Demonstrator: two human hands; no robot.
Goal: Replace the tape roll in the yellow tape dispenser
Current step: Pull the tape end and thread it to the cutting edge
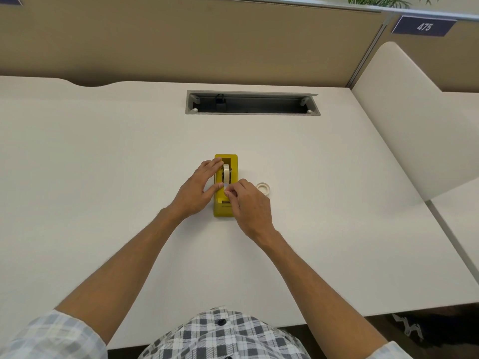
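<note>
The yellow tape dispenser [234, 161] stands on the white desk [103, 164], its cutter end toward me. A pale tape roll [226, 172] sits upright in its cradle. My left hand [198, 189] rests against the dispenser's left side, fingers along its top edge and thumb near the tape. My right hand [250, 204] covers the dispenser's near right part and pinches the loose tape end [225, 187] between thumb and fingertips. A second, nearly spent tape ring [263, 188] lies flat on the desk just right of my right hand.
A grey cable tray opening [252, 102] is set into the desk behind the dispenser. A tan partition [181, 42] rises at the back and a white side panel [414, 120] at the right. The desk's front edge is close to my body.
</note>
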